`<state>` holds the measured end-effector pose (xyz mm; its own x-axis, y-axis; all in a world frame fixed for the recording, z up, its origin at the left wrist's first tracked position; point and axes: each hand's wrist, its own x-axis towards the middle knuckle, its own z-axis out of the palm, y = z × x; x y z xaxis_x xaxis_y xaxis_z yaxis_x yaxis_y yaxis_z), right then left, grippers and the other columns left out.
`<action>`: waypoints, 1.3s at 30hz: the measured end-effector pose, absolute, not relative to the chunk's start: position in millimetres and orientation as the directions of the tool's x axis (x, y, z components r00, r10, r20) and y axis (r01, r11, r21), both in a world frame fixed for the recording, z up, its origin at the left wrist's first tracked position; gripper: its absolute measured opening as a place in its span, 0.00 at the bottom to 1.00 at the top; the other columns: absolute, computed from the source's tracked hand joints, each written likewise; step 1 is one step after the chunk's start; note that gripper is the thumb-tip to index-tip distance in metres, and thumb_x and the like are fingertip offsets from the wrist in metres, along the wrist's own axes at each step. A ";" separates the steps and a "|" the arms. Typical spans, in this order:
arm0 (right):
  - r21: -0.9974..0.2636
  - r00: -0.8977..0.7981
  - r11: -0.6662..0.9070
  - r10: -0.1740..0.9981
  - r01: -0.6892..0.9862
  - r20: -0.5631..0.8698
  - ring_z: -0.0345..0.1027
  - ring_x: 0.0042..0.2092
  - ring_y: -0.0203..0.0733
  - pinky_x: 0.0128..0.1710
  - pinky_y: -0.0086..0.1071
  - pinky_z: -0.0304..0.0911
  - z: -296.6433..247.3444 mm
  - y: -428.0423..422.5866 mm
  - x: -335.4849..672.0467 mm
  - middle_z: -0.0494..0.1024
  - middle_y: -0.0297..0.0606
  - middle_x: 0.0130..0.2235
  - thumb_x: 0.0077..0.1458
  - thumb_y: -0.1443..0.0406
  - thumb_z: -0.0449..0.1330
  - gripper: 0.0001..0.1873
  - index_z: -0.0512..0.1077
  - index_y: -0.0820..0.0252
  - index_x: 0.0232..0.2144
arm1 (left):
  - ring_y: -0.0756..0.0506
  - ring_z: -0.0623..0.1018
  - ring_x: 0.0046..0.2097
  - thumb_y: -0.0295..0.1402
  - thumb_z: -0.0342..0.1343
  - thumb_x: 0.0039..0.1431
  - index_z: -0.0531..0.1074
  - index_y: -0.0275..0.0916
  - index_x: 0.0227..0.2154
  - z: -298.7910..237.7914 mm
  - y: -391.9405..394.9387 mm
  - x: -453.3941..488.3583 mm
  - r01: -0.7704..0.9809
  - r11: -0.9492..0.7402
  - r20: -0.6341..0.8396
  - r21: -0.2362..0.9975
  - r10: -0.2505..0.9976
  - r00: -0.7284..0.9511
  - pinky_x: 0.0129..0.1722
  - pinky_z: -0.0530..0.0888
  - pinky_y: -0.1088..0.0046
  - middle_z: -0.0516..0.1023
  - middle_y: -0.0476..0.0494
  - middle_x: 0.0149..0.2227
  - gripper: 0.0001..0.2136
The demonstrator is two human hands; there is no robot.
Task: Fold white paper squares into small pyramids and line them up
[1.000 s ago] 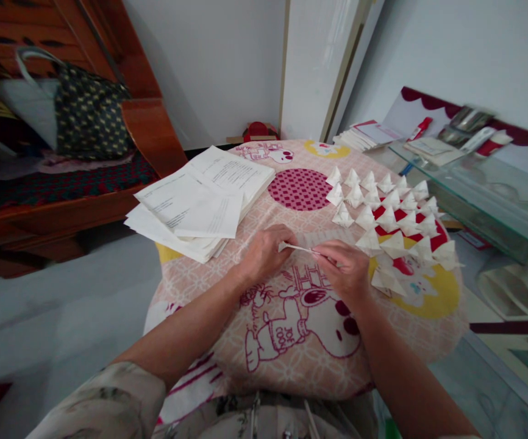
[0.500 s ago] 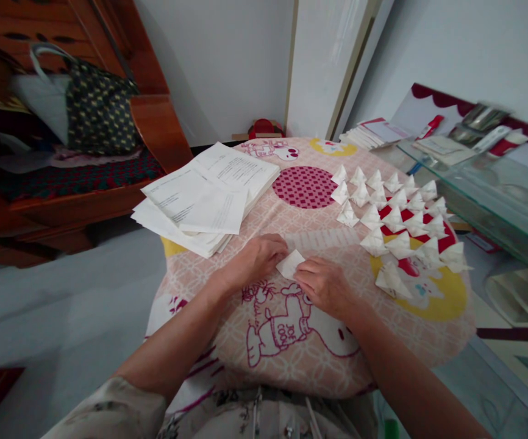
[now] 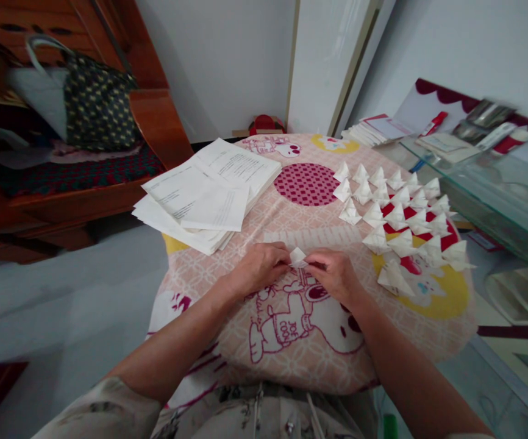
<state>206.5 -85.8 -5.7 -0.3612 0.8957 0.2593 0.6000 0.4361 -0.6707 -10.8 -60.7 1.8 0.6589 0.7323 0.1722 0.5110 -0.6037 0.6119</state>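
Left hand (image 3: pixel 265 266) and right hand (image 3: pixel 336 275), fingers curled nearly closed, pinch opposite corners of a small white folded-paper diamond (image 3: pixel 297 256); open pink-patterned cloth (image 3: pixel 286 373) runs nearward to its rounded edge.

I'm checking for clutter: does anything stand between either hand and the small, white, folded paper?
Nothing visible does. The left hand and right hand meet the small, white, folded paper at opposite sides. The pile of white printed sheets lies to the left, and the rows of pointed white paper shapes stand to the right.
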 end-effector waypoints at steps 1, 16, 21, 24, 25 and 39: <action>-0.696 -0.340 0.407 0.909 0.592 0.242 0.72 0.33 0.40 0.35 0.32 0.63 -5.2 -84.9 207.6 0.80 0.36 0.30 0.56 0.70 0.61 0.07 0.79 0.57 0.29 | 0.48 0.77 0.37 0.25 0.56 0.59 0.77 0.37 0.30 1.8 -60.5 -10.7 0.515 -0.589 0.176 0.623 0.747 0.641 0.39 0.70 0.73 0.79 0.46 0.35 0.06; -0.588 -0.318 0.362 0.930 0.723 0.181 0.67 0.30 0.40 0.32 0.33 0.56 -3.6 -82.2 220.5 0.75 0.35 0.26 0.55 0.66 0.63 0.09 0.78 0.57 0.24 | 0.48 0.73 0.32 0.29 0.60 0.55 0.78 0.38 0.25 -1.3 -53.4 -6.0 0.643 -0.433 0.114 0.631 0.872 0.475 0.33 0.65 0.73 0.77 0.46 0.29 0.05; -0.702 -0.284 0.263 0.955 0.662 0.090 0.63 0.25 0.37 0.26 0.31 0.52 -5.3 -77.1 223.0 0.74 0.32 0.21 0.55 0.64 0.62 0.10 0.78 0.57 0.23 | 0.50 0.72 0.30 0.29 0.59 0.55 0.77 0.37 0.22 0.0 -52.4 -5.4 0.641 -0.412 0.101 0.647 0.880 0.464 0.31 0.64 0.74 0.76 0.47 0.27 0.07; -0.679 -0.252 0.228 0.965 0.698 0.065 0.61 0.23 0.35 0.25 0.30 0.49 -4.2 -73.2 220.0 0.71 0.31 0.20 0.54 0.64 0.62 0.12 0.74 0.58 0.20 | 0.50 0.71 0.29 0.31 0.59 0.56 0.77 0.37 0.22 0.7 -51.3 -4.5 0.662 -0.398 0.089 0.636 0.889 0.449 0.30 0.63 0.74 0.76 0.46 0.27 0.08; -0.662 -0.242 0.213 0.969 0.719 0.050 0.60 0.23 0.35 0.25 0.30 0.49 -3.5 -72.1 218.6 0.71 0.31 0.19 0.54 0.65 0.62 0.12 0.73 0.58 0.19 | 0.50 0.71 0.29 0.32 0.59 0.56 0.77 0.37 0.23 1.0 -51.0 -4.2 0.674 -0.390 0.080 0.627 0.894 0.442 0.30 0.63 0.74 0.75 0.46 0.27 0.08; -0.491 -0.164 0.094 0.981 0.866 -0.101 0.62 0.26 0.35 0.26 0.30 0.48 3.6 -68.9 210.2 0.72 0.33 0.22 0.55 0.64 0.60 0.12 0.72 0.60 0.21 | 0.50 0.70 0.27 0.33 0.59 0.59 0.81 0.34 0.27 7.7 -39.0 -1.2 0.797 -0.299 -0.131 0.524 0.897 0.422 0.31 0.62 0.73 0.77 0.45 0.25 0.09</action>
<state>210.2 -68.9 3.6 -0.1638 0.9813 -0.1007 0.8663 0.0943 -0.4905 -1.2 -39.0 7.7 0.4220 0.8971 -0.1307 0.7975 -0.2987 0.5242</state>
